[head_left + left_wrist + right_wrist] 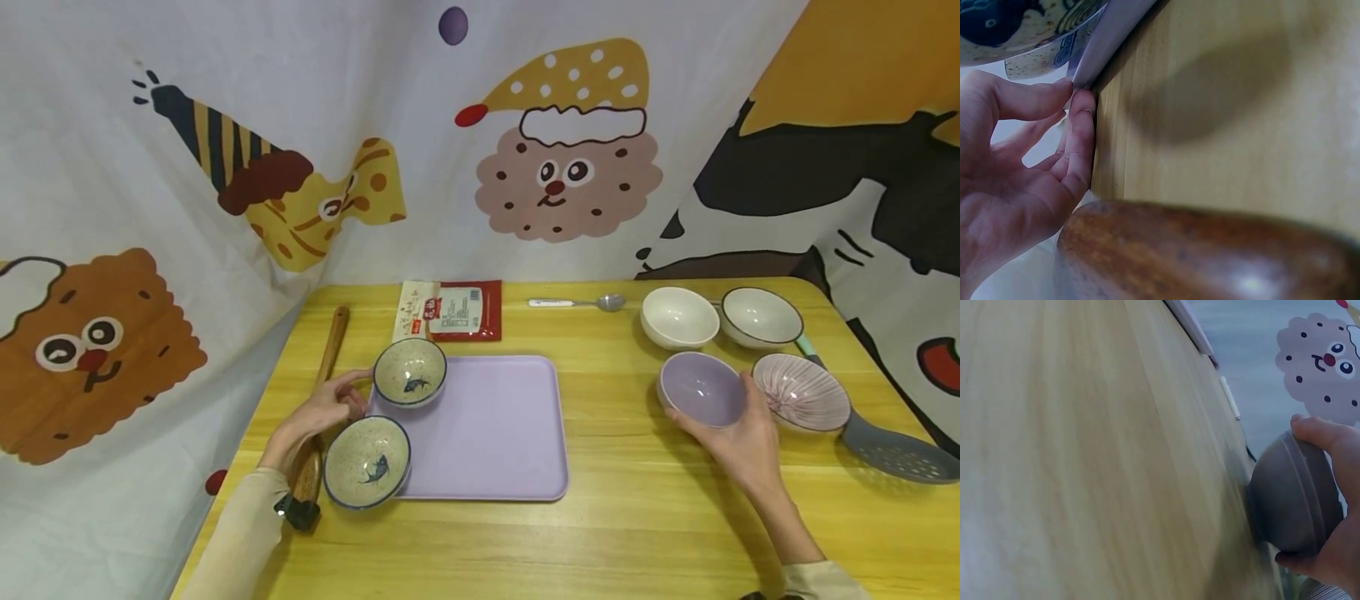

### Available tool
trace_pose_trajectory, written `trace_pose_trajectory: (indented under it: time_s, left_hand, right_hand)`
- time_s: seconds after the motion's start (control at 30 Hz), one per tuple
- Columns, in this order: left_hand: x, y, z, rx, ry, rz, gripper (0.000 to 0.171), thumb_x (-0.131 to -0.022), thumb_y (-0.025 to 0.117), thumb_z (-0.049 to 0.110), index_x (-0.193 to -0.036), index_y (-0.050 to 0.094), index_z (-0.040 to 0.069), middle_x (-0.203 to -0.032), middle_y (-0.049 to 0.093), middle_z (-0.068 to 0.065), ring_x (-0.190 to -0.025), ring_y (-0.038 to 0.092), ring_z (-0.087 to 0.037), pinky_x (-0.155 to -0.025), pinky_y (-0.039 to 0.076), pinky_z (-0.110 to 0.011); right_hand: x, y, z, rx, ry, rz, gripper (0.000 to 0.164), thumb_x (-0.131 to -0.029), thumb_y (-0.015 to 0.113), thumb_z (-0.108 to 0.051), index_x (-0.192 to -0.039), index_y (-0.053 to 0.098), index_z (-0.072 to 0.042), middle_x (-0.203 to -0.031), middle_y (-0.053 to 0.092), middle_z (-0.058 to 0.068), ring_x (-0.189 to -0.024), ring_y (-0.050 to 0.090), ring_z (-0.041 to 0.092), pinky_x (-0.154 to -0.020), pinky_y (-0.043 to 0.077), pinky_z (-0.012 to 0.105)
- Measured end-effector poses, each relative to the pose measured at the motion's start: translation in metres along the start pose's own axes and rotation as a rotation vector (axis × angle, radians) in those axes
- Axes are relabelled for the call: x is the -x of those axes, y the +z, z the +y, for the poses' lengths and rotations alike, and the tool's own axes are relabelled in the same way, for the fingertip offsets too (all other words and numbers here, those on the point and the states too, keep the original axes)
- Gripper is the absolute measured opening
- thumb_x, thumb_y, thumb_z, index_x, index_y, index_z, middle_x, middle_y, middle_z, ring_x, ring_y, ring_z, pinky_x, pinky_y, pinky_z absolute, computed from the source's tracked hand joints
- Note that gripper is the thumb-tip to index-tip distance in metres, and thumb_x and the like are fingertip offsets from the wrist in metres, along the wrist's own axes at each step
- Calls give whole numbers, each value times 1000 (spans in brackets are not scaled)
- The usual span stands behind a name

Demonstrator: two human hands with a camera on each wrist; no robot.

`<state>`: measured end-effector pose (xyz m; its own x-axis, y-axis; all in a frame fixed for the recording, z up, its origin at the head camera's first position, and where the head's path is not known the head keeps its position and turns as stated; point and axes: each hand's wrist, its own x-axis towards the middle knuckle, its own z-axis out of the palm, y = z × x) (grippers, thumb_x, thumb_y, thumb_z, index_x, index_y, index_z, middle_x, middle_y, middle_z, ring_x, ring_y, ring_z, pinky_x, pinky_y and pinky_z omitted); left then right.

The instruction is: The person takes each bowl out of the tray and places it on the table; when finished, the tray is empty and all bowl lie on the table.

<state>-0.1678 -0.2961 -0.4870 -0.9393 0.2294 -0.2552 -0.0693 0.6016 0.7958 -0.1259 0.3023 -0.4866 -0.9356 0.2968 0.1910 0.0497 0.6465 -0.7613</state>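
Note:
My left hand is at the left edge of a lilac tray, with thumb and fingertips pinching its rim in the left wrist view. Two speckled fish-pattern bowls with blue rims flank that hand: one bowl at the tray's upper left corner, the other bowl over its lower left corner. On the right, my right hand grips a purple bowl across its rim, thumb on the near left side and fingers on the right. The right wrist view shows this bowl's outer wall between thumb and fingers.
Behind the purple bowl stand a white bowl and a dark-rimmed white bowl. A pink-striped bowl sits right of it, beside a grey slotted turner. A spoon, a red packet and a wooden-handled tool also lie there.

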Motion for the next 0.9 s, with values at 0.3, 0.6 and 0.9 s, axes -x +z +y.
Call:
trace_pose_trajectory:
  time_s: [0.3, 0.6, 0.9]
  left_hand:
    - [3, 1, 0, 21, 35, -1, 77, -75, 54, -8, -151, 40, -4, -90, 65, -15, -80, 61, -19, -69, 53, -28]
    - [4, 0, 2, 37, 32, -11, 79, -74, 52, -9, -152, 38, -6, -93, 65, -20, -82, 61, -19, -70, 54, -29]
    - [4, 0, 4, 55, 28, 8, 77, -76, 55, -8, -151, 39, -5, -94, 65, -21, -83, 61, -21, -70, 54, -29]
  right_hand:
    - [3, -5, -20, 117, -174, 52, 130, -56, 98, -21, -157, 21, 6, -145, 35, 44, -129, 38, 61, -99, 33, 79]
    - [-6, -11, -77, 95, -266, -27, 116, -67, 94, -25, -156, 26, 4, -151, 34, 37, -132, 37, 59, -97, 33, 79]
    - [-15, 11, -138, 39, -326, -267, 108, -78, 87, -35, -157, 25, 3, -154, 34, 34, -140, 36, 53, -109, 31, 72]
